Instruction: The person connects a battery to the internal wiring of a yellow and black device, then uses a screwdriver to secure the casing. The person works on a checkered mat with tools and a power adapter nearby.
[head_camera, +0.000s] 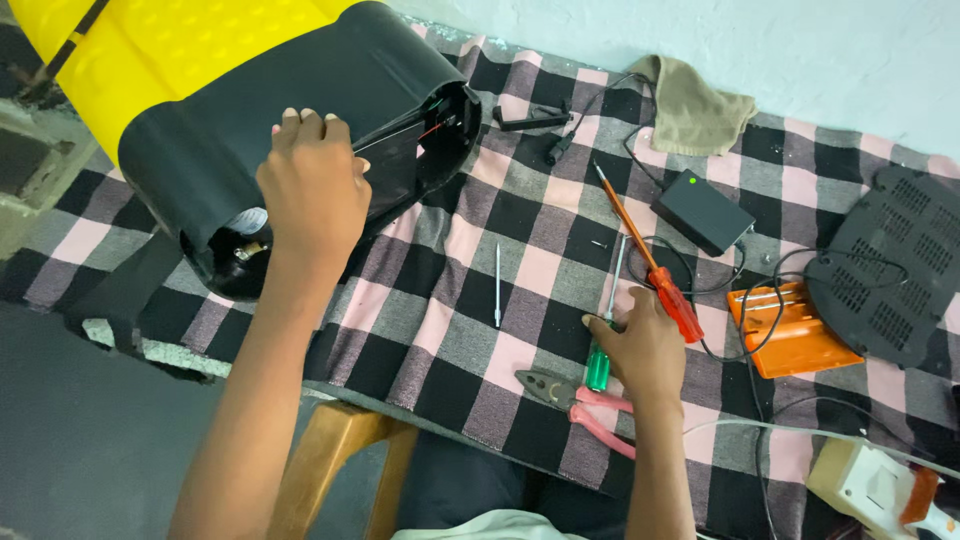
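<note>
L hand (315, 190), upper left of frame: palm down on the big black-and-yellow plastic machine housing (300, 95), fingers curled over its black edge next to the open end w/ red wires inside. Grip closed on that edge, holding the housing steady. Housing lies on its side at the upper left, partly on the desk covered w/ a pink, black and grey checked cloth (520, 290), partly hanging past its left edge.

R hand (645, 350), lower centre-right: fingers pinched round the shaft of a green-handled screwdriver (598, 368), handle poking out below the hand toward the frame bottom. Grip shut on it.

Just beside R hand: red-handled long screwdriver (650, 265) lying diagonally, tip toward upper centre; pink-handled pliers (580, 400) touching the cloth just below-left of the hand. Thin metal rod (497, 285) sits apart at centre. Small black box w/ green light (703, 212) centre-right, cables trailing. Orange plastic part (795, 330) and round black vented cover (890, 265) at right. Beige rag (695, 110) top centre-right. White device w/ orange bit (880, 490) lower right corner.
</note>
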